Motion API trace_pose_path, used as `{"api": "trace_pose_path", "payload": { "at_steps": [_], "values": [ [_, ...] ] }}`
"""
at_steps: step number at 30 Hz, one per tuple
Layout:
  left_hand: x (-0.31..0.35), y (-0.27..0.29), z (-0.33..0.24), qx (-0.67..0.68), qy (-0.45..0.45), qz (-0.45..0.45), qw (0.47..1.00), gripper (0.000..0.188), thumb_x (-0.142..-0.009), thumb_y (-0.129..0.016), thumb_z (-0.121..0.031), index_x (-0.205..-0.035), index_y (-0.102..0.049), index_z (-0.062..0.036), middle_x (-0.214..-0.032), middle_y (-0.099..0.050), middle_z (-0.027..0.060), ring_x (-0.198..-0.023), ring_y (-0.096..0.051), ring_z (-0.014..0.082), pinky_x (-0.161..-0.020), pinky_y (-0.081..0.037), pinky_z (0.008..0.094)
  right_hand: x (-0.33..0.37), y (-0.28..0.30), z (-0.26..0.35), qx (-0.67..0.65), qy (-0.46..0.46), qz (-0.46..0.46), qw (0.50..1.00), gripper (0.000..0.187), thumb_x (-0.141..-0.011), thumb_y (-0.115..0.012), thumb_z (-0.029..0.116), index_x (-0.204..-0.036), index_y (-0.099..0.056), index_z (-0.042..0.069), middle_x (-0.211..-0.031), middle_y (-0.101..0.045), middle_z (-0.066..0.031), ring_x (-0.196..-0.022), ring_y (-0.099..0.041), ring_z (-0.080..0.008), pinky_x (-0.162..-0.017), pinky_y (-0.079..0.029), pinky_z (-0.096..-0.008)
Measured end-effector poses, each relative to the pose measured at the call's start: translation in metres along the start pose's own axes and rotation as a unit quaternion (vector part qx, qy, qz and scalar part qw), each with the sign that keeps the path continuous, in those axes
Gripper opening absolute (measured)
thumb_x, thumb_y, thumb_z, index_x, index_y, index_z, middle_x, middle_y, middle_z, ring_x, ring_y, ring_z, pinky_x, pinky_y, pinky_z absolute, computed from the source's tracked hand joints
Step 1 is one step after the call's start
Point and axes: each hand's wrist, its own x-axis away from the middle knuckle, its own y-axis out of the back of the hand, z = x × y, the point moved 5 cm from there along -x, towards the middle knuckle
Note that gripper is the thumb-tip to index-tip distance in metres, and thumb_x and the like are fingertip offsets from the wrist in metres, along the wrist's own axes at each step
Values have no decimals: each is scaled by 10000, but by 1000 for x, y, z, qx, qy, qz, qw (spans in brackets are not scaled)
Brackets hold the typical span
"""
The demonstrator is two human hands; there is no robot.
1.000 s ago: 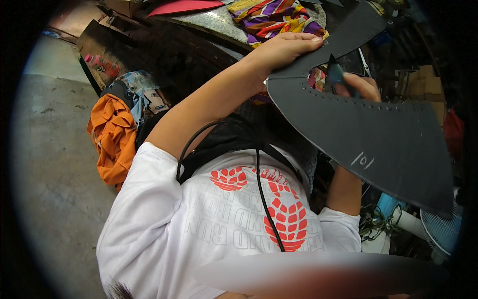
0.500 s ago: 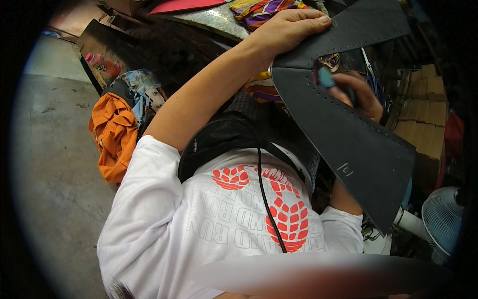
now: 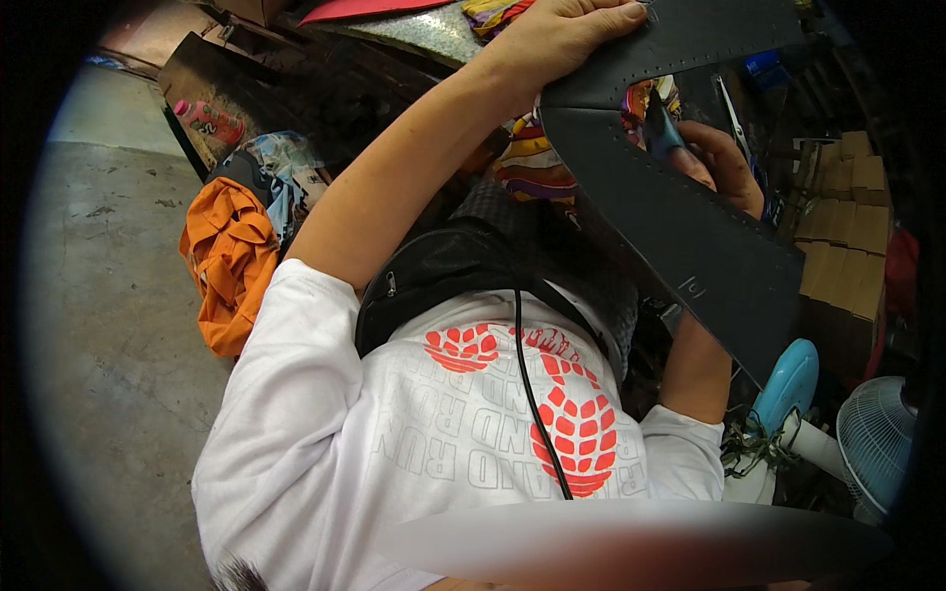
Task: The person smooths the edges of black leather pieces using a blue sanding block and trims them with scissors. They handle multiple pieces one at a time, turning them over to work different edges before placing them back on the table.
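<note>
A large black leather-like piece [image 3: 680,212] with a row of small holes along its edge hangs bent in front of me. My left hand [image 3: 581,39] is closed on its upper part, thumb on top. Behind its angled inner edge, my right hand [image 3: 727,167] is closed around a pointed, dark and blue tool [image 3: 667,138], its narrow tip upward. The tool's exact kind does not show clearly. Part of my right forearm is hidden behind the black piece. Colourful patterned cloth [image 3: 537,163] lies under the piece.
Orange cloth [image 3: 232,266] and a pink bottle [image 3: 209,122] are at the left. A speckled slab [image 3: 424,37] lies at the top. Stacked brown cardboard pieces [image 3: 843,227], a fan [image 3: 877,433] and a blue disc-shaped thing [image 3: 788,379] stand at the right.
My left hand and the black piece have shifted slightly upward. The right hand's tool has tilted, so its pointed tip now shows. More of my right forearm and the blue disc-shaped thing are visible.
</note>
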Motion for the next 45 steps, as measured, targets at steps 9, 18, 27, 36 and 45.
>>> {"api": "trace_pose_path", "payload": {
  "at_steps": [9, 18, 27, 36, 45],
  "values": [
    [4, -4, -2, 7, 1, -5, 1000, 298, -1034, -510, -302, -1128, -635, -48, -928, -649, -35, -778, -578, 22, -700, -464, 183, 0, -9, 1, 33, 63, 118, 990, 319, -966, -605, 223, -1137, -656, -41, -1123, -659, -141, -1017, -652, -196, -885, -518, -312],
    [5, 24, 5, -21, 57, -79, 995, 298, -1029, -517, -293, -1119, -636, -34, -918, -656, -9, -788, -599, 56, -695, -480, 211, -16, 51, -29, -315, -7, -80, 946, 273, -1004, -543, 247, -1211, -575, 71, -990, -666, -108, -874, -673, -206, -801, -557, -355],
    [38, 38, -6, -66, 67, -127, 987, 419, -962, -624, -355, -1190, -587, -5, -993, -677, 93, -800, -686, 149, -626, -580, 267, 0, 53, -42, -299, 65, -232, 923, 277, -1003, -541, 297, -1210, -544, 112, -1093, -617, -59, -1052, -594, -192, -1003, -423, -371],
    [71, 24, -10, -216, 88, -128, 964, 750, -738, -774, -127, -1374, -399, 7, -997, -654, 166, -835, -698, 222, -614, -596, 319, -5, 38, -33, -231, 35, -262, 936, 292, -1008, -530, 300, -1228, -505, 109, -1035, -599, -67, -965, -612, -178, -930, -474, -337],
    [64, -4, -10, -629, 6, -217, 747, 693, -720, -804, -245, -1275, -443, -41, -850, -699, 175, -836, -703, 366, -763, -562, 429, -3, 34, -35, -225, 63, -242, 942, 263, -1021, -502, 278, -1230, -499, 116, -1022, -597, -63, -981, -616, -179, -898, -515, -341]
  ]
}}
